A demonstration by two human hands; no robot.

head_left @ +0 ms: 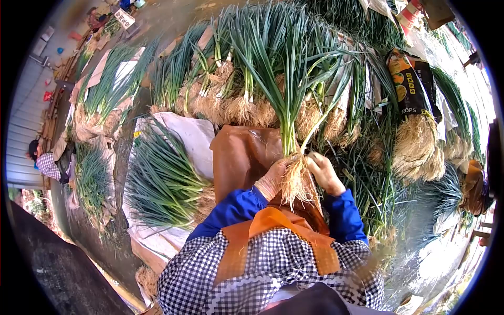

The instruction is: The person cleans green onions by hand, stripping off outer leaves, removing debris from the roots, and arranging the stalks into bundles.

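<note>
My left hand (271, 180) is closed round the base of a bunch of green onions (287, 105), which stands upright over my lap with its pale roots hanging down. Just right of the roots, my right hand (324, 172) has its fingers pressed together at a single stalk (316, 126) that leans out to the right from the bunch. A brown apron (244, 155) covers my lap beneath both hands. On a white sheet (194, 139) to the left lies a pile of green onions (165, 178), roots toward me.
Rows of rooted onions (244, 107) lie beyond my lap. A black printed bag (412, 86) is at the right, above bundled roots. Loose green leaves (367, 178) cover the ground by my right arm. Another person (48, 164) is at the far left.
</note>
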